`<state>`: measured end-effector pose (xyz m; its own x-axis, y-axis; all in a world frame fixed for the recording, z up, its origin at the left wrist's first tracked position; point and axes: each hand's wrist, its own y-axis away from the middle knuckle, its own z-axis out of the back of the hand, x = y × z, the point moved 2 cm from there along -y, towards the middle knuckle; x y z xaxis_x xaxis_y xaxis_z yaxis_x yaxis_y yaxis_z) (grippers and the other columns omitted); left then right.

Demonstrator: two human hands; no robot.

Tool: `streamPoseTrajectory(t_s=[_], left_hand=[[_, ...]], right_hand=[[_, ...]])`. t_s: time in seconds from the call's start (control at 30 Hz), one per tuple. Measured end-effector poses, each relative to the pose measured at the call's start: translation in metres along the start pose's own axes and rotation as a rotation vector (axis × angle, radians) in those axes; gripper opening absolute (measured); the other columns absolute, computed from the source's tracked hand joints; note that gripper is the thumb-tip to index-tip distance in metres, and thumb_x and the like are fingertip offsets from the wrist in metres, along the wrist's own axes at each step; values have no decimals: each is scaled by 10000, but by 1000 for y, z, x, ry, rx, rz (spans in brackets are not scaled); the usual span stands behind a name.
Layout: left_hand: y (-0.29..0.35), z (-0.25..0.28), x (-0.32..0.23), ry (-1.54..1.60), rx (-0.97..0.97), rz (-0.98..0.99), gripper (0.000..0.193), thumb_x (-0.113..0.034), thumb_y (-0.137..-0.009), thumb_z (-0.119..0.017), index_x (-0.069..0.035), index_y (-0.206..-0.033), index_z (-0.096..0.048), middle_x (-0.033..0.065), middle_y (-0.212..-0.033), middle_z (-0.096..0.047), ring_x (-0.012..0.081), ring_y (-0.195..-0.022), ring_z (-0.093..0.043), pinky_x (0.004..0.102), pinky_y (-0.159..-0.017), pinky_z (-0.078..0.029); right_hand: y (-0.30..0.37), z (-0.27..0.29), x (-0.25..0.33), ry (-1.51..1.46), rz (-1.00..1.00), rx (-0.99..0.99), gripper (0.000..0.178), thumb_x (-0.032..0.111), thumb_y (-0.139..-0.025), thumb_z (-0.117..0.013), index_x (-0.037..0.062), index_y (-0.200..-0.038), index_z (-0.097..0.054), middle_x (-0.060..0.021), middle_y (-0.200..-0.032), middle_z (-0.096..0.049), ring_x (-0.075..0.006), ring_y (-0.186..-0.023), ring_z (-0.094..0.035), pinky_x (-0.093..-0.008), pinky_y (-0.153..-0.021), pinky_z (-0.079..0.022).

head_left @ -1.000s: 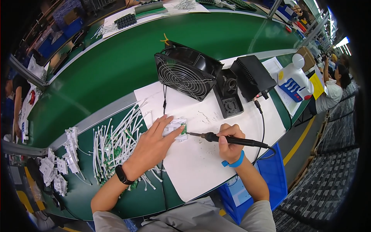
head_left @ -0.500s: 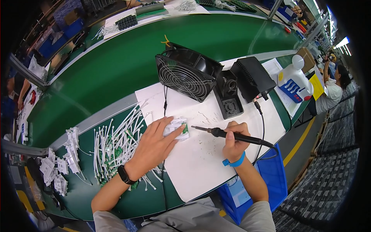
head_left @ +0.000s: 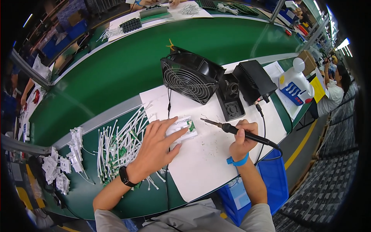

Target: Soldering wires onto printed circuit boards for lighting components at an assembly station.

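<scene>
The right hand (head_left: 244, 140) is closed around the black handle of a soldering iron (head_left: 252, 137), whose tip points up and left, near a small green circuit board (head_left: 191, 125) but apart from it. The left hand (head_left: 157, 145) has its fingers spread over the white plastic case (head_left: 182, 123) that bears the board; whether the fingertips press on it, I cannot tell. Case and board lie on a white sheet (head_left: 201, 170) on the green counter (head_left: 87, 199). A black band (head_left: 124, 176) circles the left wrist, a blue strap (head_left: 239, 160) the right. Beyond the hands stand a black fan (head_left: 189, 77), a black iron stand (head_left: 232, 110) and, to its right, a black box (head_left: 255, 81) with a cord (head_left: 263, 125) at its front. Left of the left hand lies a heap of white cables (head_left: 116, 145), then a cluster of white plastic parts (head_left: 76, 150). Farther right stands a white bottle (head_left: 295, 83), and a blue bin (head_left: 273, 178) sits beside the counter's near edge
</scene>
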<state>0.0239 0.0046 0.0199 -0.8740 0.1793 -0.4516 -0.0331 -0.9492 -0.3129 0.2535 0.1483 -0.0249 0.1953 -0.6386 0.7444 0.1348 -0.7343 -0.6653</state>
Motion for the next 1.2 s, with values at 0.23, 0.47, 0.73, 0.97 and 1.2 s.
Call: streamPoseTrajectory(t_s=[0.23,0.47,0.73,0.97,1.2], left_hand=[[14,-35,-4,-88,-59,51,441,-214,-873,-771,-95,-1289,-687,163,-1382,-566,330,-1131,-539,428,-956,-466],[15,-28,-15,-99,41,65,500,-199,-857,-783,-89,-1330,-667,186,-1455,-513,344,-1064,-520,412,-933,-486],[19,-40,-6,-221,-89,-27,506,-352,-843,-809,-49,-1236,-710,201,-1358,-593,281,-946,-552,350,-780,-541],[23,-46,-4,-189,-132,-24,501,-371,-852,-802,10,-1162,-708,226,-1338,-609,284,-933,-570,360,-795,-555],[25,-45,-4,-202,-143,-32,476,-377,-860,-792,18,-1112,-712,237,-1330,-614,282,-933,-574,355,-807,-548]], right_hand=[[-4,-7,3,13,13,-12,150,130,-1020,-580,7,-991,-500,-74,-727,-522,-116,-571,-505,-234,-517,-419],[6,-3,2,-16,-36,77,120,-61,-937,-627,-46,-998,-526,-123,-707,-608,-154,-576,-635,-244,-529,-517],[10,-4,2,-7,-48,116,143,-48,-893,-677,-36,-949,-546,-118,-678,-631,-157,-553,-624,-255,-527,-494],[14,-4,0,109,6,279,211,-2,-827,-753,-6,-910,-559,-147,-667,-663,-189,-524,-614,-277,-516,-473],[8,-14,6,141,81,396,150,21,-933,-676,-33,-922,-536,-101,-635,-601,-152,-512,-608,-259,-502,-486]])
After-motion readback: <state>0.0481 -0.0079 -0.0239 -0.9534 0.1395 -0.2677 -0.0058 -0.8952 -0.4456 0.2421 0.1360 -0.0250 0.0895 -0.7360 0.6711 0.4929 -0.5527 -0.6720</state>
